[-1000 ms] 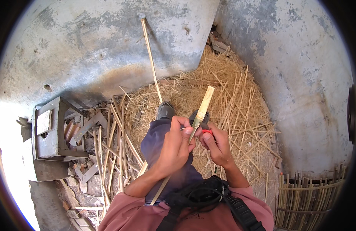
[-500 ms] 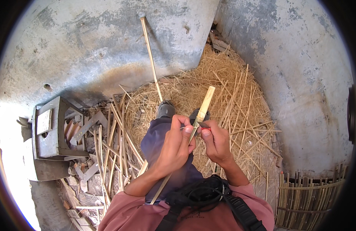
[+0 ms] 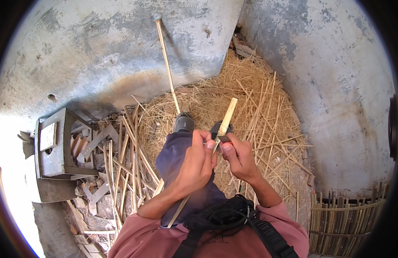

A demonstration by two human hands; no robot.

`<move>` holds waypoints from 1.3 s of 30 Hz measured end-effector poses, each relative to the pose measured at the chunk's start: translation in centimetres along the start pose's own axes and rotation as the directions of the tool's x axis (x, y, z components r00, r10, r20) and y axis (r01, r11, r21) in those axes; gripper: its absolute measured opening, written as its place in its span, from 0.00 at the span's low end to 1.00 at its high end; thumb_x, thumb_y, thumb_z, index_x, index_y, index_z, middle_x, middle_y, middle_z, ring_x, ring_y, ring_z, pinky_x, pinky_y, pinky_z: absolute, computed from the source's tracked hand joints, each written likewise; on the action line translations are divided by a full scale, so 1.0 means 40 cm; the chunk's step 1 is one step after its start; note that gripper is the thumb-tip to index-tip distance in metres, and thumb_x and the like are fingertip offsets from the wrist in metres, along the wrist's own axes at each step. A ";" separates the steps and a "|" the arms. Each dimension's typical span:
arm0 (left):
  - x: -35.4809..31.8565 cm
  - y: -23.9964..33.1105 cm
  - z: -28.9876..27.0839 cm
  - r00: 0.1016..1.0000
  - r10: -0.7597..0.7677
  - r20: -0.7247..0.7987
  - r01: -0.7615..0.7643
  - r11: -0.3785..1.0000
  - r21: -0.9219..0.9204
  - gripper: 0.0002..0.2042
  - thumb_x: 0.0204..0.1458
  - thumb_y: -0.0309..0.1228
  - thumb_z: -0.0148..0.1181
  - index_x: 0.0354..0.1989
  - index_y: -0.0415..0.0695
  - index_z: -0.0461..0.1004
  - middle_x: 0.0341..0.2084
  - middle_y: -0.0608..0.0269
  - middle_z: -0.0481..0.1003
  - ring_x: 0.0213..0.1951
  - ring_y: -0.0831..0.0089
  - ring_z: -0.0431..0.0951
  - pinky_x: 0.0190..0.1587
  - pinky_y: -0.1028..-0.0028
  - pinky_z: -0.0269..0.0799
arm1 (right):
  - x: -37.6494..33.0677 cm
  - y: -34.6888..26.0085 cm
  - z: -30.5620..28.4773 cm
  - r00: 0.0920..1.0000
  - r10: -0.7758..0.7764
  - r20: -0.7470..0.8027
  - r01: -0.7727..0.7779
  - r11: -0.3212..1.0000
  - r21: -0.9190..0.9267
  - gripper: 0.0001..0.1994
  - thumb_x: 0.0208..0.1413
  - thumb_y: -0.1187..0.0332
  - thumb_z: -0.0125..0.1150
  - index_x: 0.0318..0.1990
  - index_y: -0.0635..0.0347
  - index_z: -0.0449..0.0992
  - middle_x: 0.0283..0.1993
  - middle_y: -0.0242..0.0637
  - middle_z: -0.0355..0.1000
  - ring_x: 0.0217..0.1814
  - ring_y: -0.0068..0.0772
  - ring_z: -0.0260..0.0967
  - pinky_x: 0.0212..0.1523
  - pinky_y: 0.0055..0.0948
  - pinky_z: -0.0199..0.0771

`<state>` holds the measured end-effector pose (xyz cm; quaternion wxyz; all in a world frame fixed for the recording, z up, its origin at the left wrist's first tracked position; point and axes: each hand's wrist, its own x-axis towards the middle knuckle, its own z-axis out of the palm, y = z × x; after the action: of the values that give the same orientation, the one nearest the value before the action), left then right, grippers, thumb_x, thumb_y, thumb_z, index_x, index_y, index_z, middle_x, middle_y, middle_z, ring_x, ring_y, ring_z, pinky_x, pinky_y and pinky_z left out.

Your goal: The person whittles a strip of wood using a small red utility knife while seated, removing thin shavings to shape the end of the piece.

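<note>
A flat, pale bamboo strip (image 3: 227, 117) runs slantwise over my lap, its wide end pointing away from me. My left hand (image 3: 200, 157) is closed on the strip below that end, thumb laid along it. Right beside it, my right hand (image 3: 239, 159) grips a small knife (image 3: 224, 139). Its dark blade lies against the strip, and a bit of red handle shows between the fingers. The rest of the handle is hidden in the palm. The strip's narrow tail (image 3: 178, 211) passes under my left forearm toward my waist.
Straw-like shavings and loose strips (image 3: 267, 124) cover the floor ahead and right. A long stick (image 3: 168, 66) leans on the wall near my shoe. Bamboo lengths (image 3: 132, 163) and a wooden box frame (image 3: 57, 144) stand at left. A woven bamboo fence (image 3: 345, 223) is at lower right.
My right hand has turned slightly, so more of the knife's dark blade shows and less of the red handle. The left hand keeps its hold; the strip has barely shifted.
</note>
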<state>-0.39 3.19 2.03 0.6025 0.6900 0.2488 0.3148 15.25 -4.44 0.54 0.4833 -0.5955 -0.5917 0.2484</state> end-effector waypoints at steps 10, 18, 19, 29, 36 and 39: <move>0.002 0.001 -0.002 1.000 0.022 0.008 -0.022 1.000 0.004 0.07 0.73 0.30 0.36 0.44 0.39 0.57 0.14 0.70 0.62 0.16 0.81 0.58 0.22 0.76 0.54 | 0.008 0.012 -0.018 0.980 0.085 0.178 -0.126 0.964 0.234 0.16 0.73 0.61 0.49 0.39 0.68 0.71 0.21 0.33 0.67 0.21 0.24 0.65 0.24 0.26 0.63; -0.004 -0.001 -0.002 0.999 -0.052 -0.002 0.052 0.993 -0.107 0.08 0.74 0.33 0.36 0.43 0.42 0.56 0.14 0.70 0.62 0.18 0.83 0.58 0.22 0.78 0.55 | -0.013 -0.002 0.035 0.985 -0.023 -0.173 0.028 0.999 0.027 0.10 0.72 0.67 0.49 0.41 0.66 0.72 0.25 0.39 0.73 0.25 0.30 0.75 0.28 0.28 0.70; -0.006 0.001 -0.001 0.998 -0.058 -0.016 0.057 0.994 -0.098 0.09 0.74 0.33 0.36 0.43 0.42 0.56 0.14 0.70 0.62 0.18 0.83 0.59 0.23 0.78 0.55 | -0.013 -0.012 0.041 0.980 -0.034 -0.197 0.032 0.999 -0.010 0.10 0.71 0.69 0.49 0.42 0.66 0.72 0.26 0.40 0.74 0.26 0.32 0.76 0.28 0.29 0.71; -0.018 -0.054 0.005 0.952 0.241 -0.191 -0.222 0.968 0.113 0.04 0.68 0.23 0.50 0.44 0.37 0.63 0.36 0.50 0.73 0.30 0.64 0.73 0.35 0.69 0.71 | -0.031 -0.024 0.064 0.976 -0.049 -0.212 0.024 0.992 -0.121 0.05 0.69 0.74 0.51 0.45 0.66 0.71 0.29 0.44 0.76 0.25 0.46 0.77 0.25 0.36 0.72; -0.031 -0.068 0.024 0.888 0.358 -0.289 -0.329 0.933 0.146 0.07 0.61 0.15 0.55 0.44 0.36 0.67 0.35 0.52 0.73 0.31 0.62 0.76 0.34 0.69 0.73 | -0.043 -0.014 0.080 0.975 -0.055 -0.214 0.015 0.982 -0.186 0.05 0.69 0.74 0.51 0.46 0.66 0.71 0.31 0.48 0.76 0.27 0.51 0.77 0.26 0.40 0.72; -0.028 -0.068 0.021 0.877 0.393 -0.277 -0.342 0.915 0.216 0.07 0.60 0.13 0.55 0.44 0.36 0.68 0.34 0.53 0.74 0.30 0.62 0.76 0.32 0.70 0.74 | -0.044 -0.017 0.082 0.976 -0.049 -0.214 0.005 0.980 -0.199 0.05 0.69 0.74 0.51 0.46 0.66 0.70 0.32 0.50 0.76 0.28 0.54 0.77 0.26 0.42 0.73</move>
<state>-0.42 2.23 -0.87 0.4263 0.7118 0.2304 0.5085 11.78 -5.29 -0.71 0.4872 -0.6560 -0.5648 0.1152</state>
